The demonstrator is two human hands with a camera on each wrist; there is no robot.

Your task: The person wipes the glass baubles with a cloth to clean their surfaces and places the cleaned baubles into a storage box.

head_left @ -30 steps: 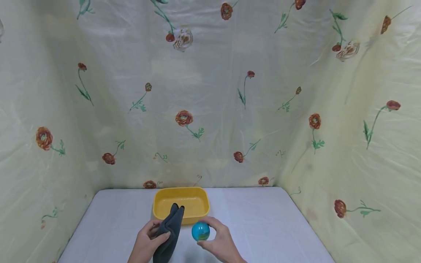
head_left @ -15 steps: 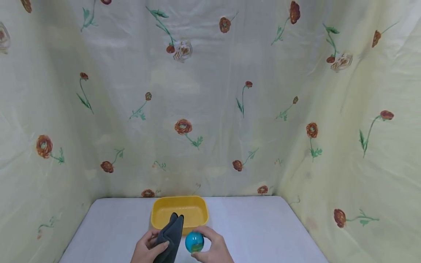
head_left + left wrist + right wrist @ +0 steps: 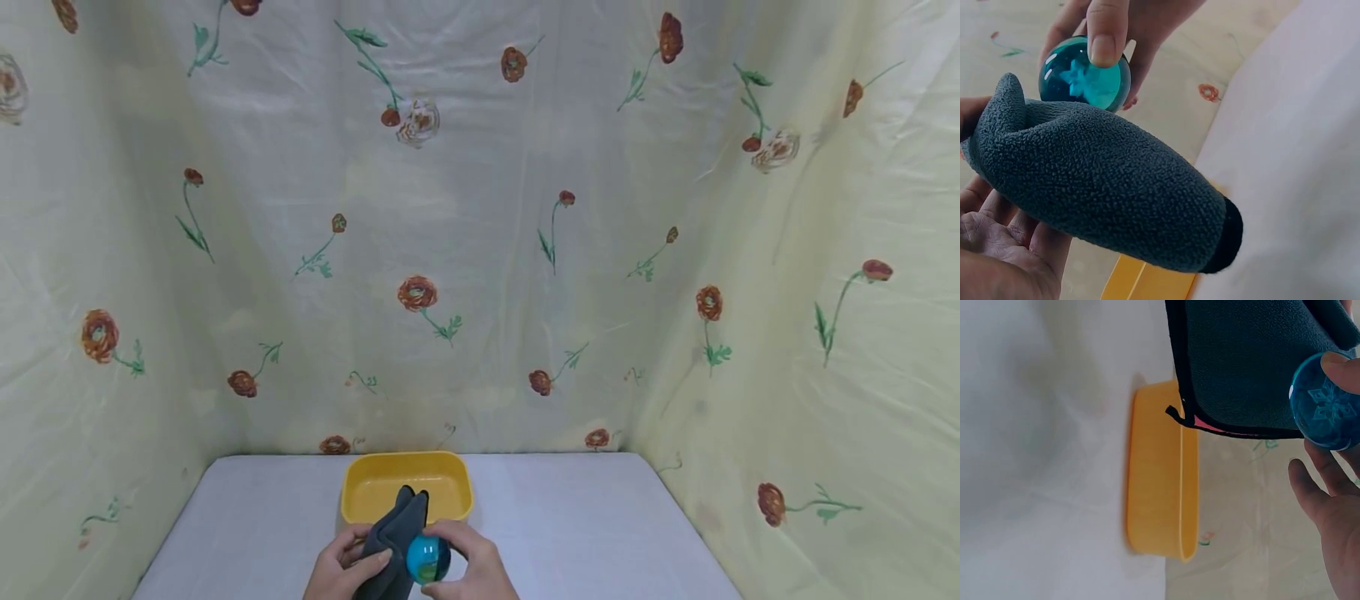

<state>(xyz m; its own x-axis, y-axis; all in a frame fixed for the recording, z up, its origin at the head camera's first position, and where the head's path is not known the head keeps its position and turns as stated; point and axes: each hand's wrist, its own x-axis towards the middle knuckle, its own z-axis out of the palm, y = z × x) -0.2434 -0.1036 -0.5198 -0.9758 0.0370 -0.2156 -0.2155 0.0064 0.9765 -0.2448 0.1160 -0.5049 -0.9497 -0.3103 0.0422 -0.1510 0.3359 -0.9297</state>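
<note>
My left hand point(image 3: 339, 567) grips a folded dark grey-blue cloth point(image 3: 392, 537) with black edging, thumb on its near side. A glossy, see-through blue ball point(image 3: 424, 560) is pinched between the thumb and fingers of my right hand point(image 3: 474, 562). In the right wrist view a snowflake shape shows inside the ball point(image 3: 1327, 403). The ball lies right against or just in front of the cloth; whether they touch is hard to tell. A strip of pink shows along the edge of the cloth point(image 3: 1241, 369).
Behind both hands a yellow rectangular tub point(image 3: 351, 483) stands on the white-covered table point(image 3: 585, 525). Its visible inside holds nothing I can make out. Flower-printed curtains point(image 3: 480, 208) close off the back and both sides of the table.
My right hand has brought the ball leftward, from apart to right up at the cloth. The left hand still holds the cloth in nearly the same place. The head view has tilted up slightly.
</note>
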